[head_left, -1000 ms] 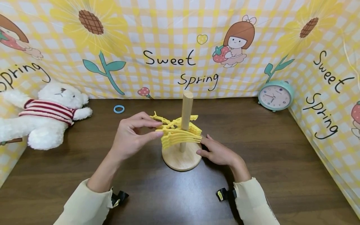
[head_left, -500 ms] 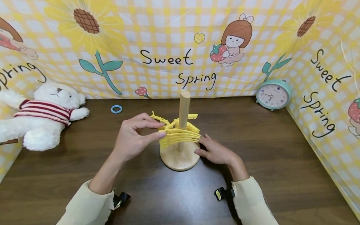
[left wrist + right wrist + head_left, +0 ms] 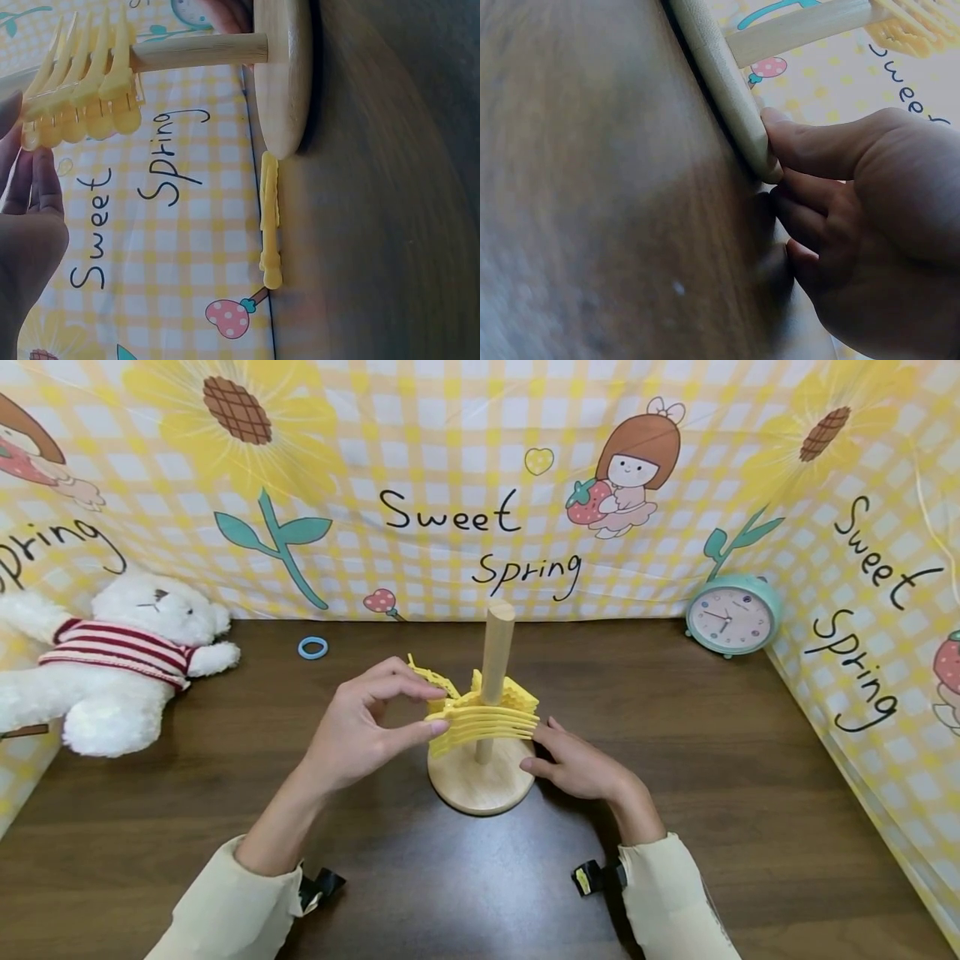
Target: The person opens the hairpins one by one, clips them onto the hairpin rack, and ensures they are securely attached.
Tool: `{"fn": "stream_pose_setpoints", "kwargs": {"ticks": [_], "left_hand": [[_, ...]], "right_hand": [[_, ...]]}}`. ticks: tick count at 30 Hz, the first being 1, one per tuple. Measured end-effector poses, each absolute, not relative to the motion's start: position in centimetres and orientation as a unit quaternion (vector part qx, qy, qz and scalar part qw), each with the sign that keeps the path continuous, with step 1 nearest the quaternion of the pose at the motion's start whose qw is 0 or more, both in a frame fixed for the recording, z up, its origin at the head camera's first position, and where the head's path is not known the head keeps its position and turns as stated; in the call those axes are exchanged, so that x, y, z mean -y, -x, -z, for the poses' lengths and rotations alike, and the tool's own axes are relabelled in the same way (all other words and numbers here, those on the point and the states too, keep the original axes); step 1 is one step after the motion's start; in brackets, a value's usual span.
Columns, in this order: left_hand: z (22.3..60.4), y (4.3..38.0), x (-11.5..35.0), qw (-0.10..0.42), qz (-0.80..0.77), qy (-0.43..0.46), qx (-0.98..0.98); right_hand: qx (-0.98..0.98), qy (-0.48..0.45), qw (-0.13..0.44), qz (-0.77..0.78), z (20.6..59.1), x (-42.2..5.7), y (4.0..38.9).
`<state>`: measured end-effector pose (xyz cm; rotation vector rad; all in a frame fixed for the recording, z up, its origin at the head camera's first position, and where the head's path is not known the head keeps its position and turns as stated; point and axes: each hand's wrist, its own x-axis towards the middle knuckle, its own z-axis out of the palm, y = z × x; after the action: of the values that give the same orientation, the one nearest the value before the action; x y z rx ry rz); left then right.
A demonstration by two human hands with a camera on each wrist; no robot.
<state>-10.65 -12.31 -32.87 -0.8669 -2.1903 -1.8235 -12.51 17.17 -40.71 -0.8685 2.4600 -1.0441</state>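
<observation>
A wooden stand (image 3: 483,793) has a round base and an upright post (image 3: 495,652). Round the post, well above the base, sits a yellow hair claw clip (image 3: 487,724), its curved teeth pointing right. My left hand (image 3: 360,727) pinches the clip's left end between thumb and fingers. In the left wrist view the clip (image 3: 82,105) shows its teeth and handle end, with fingertips at the handle. Low at the right, my right hand (image 3: 581,764) grips the edge of the base; the thumb (image 3: 810,142) lies over the rim in the right wrist view.
Another yellow claw clip (image 3: 270,225) lies on the table behind the base. A blue ring (image 3: 312,647) is at the back left, beside a white teddy bear (image 3: 127,660) in a striped shirt. A green alarm clock (image 3: 731,617) stands at the back right. Checked cloth walls enclose the table.
The left thumb and fingers have spread slightly apart, and the clip's far side has come in closer to the post. The right hand stays on the base.
</observation>
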Motion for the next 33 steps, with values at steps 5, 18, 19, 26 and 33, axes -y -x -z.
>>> {"fn": "stream_pose_setpoints", "kwargs": {"ticks": [5, 18, 19, 26, 33], "left_hand": [[33.0, 10.6, 12.5, 0.085, 0.581, 0.299, 0.752], [33.1, 11.2, 13.7, 0.1, 0.592, 0.319, 0.733], [33.1, 11.4, 13.9, 0.1, 0.6, 0.317, 0.728], [33.3, 12.9, 15.1, 0.102, 0.62, 0.263, 0.732], [34.4, 14.8, 16.5, 0.094, 0.572, 0.196, 0.791]], "right_hand": [[-0.863, 0.308, 0.167, 0.364, 40.8, -17.2, 12.5], [-0.869, 0.357, 0.162, 0.302, 40.7, -17.3, 12.2], [-0.871, 0.357, 0.16, 0.297, 40.7, -17.3, 12.2], [-0.878, 0.355, 0.153, 0.283, 40.6, -17.1, 12.1], [-0.887, 0.333, 0.167, 0.273, 40.4, -17.1, 12.0]]}}
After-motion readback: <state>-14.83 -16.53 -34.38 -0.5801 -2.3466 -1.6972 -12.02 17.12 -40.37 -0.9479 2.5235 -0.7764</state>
